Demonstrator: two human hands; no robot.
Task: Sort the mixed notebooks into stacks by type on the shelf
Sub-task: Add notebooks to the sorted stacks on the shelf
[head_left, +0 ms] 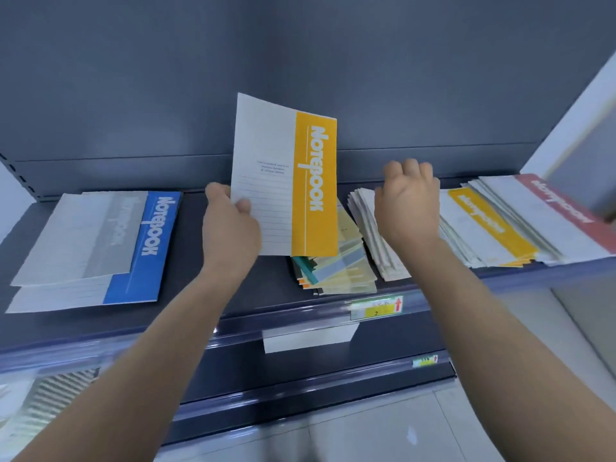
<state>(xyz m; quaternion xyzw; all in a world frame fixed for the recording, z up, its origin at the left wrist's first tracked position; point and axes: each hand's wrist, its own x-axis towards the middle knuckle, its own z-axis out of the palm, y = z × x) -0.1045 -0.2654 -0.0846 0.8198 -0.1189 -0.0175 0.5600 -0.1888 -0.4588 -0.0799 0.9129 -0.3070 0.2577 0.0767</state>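
Left hand (230, 225) pinches the yellow notebook (283, 181) at its left edge, thumb on the front cover, fingers behind. This notebook stands upright, raised off the shelf (213, 295), and its lower edge hangs above a pile of small pastel pads (336, 265). Right hand (408, 208) lies back-up on the fanned stack (373, 238) of white-edged notebooks, fingers curled over its far side; the fingertips are hidden. Just beside that stack, to the right, a further pile carries a yellow-banded notebook (490, 221) and, overlapping it, a red notebook (560, 201). At the left end of the shelf, well apart from the rest, a grey notebook (96, 238) lies on a blue notebook (146, 248). A price label (376, 308) sits in the front rail below the pads
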